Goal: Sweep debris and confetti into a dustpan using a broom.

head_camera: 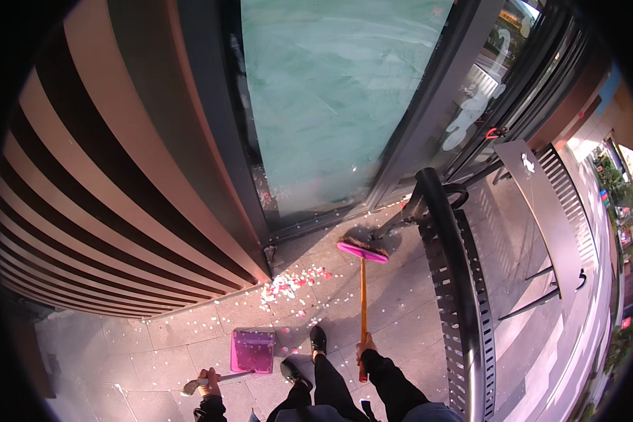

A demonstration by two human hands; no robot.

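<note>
My right hand [365, 348] is closed around the orange handle of a push broom near its red end. The broom's pink head [362, 252] with brown bristles rests on the paving close to the glass panel's foot. My left hand [209, 382] grips the handle of a purple long-handled dustpan [252, 351], whose pan lies on the ground left of my shoes. A pile of white and red confetti [290, 284] lies at the corner of the slatted wall, between pan and broom head. More pieces are scattered over the paving, and some lie in or show through the pan.
A slatted wall [137, 211] curves along the left. A frosted glass panel [337, 105] in a dark frame stands ahead. To the right are a black metal bench [453, 274] with a tubular rail and a narrow table [546, 211]. Sunlit paving lies beyond.
</note>
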